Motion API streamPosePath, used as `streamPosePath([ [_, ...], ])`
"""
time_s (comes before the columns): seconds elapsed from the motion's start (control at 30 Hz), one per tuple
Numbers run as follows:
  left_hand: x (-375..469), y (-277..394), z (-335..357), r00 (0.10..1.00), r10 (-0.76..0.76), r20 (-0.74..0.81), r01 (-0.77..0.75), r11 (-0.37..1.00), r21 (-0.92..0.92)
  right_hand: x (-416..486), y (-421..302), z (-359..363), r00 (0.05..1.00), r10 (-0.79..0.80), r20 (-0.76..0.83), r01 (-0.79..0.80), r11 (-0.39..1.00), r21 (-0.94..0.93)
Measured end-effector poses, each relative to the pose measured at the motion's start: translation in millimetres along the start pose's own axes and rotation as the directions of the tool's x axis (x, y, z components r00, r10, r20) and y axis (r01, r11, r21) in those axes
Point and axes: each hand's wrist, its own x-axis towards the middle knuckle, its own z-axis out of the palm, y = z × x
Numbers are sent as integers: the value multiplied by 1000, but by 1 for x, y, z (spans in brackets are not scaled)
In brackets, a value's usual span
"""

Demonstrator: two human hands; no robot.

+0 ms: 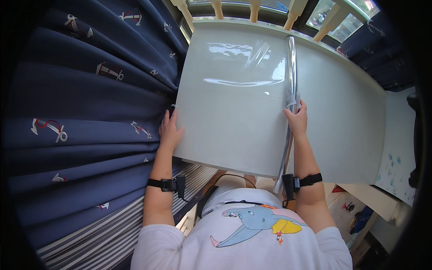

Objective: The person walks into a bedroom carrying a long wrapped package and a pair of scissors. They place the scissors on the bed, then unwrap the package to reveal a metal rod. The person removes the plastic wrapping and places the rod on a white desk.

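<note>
A sheet of clear plastic film point(236, 64) covers the left part of a white tabletop point(341, 101), with bright reflections along its far part. It runs to a shiny roll of clear film point(291, 64) that lies from the far edge to past the near edge. My right hand point(297, 118) grips the roll near its middle, thumb on the left and fingers on the right. A loose whitish flap point(290, 98) hangs on the roll just beyond my thumb. My left hand point(170, 131) rests over the left edge, fingers partly hidden beside the curtain.
A navy curtain with anchor motifs point(84, 101) presses close along the left side. Cream balusters point(254, 10) and windows stand behind the far edge. A striped fabric point(111, 216) lies lower left. At the right is a pale panel with blue-green marks point(395, 165).
</note>
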Motion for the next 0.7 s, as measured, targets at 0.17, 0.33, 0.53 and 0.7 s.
streamPosePath([
  [0.17,-14,22,12,997,-23,69,10,982,191,0,3,-1,999,-35,2,35,999,-15],
  [0.33,-19,32,14,999,-36,3,35,996,87,7,11,-6,999,-44,22,45,998,-48],
  [0.53,-12,21,6,986,-156,-67,152,987,-60,21,22,-7,998,16,57,-25,989,149],
  [0.7,-9,-3,5,978,-208,-14,207,977,-55,20,24,-6,999,-13,40,9,996,88],
])
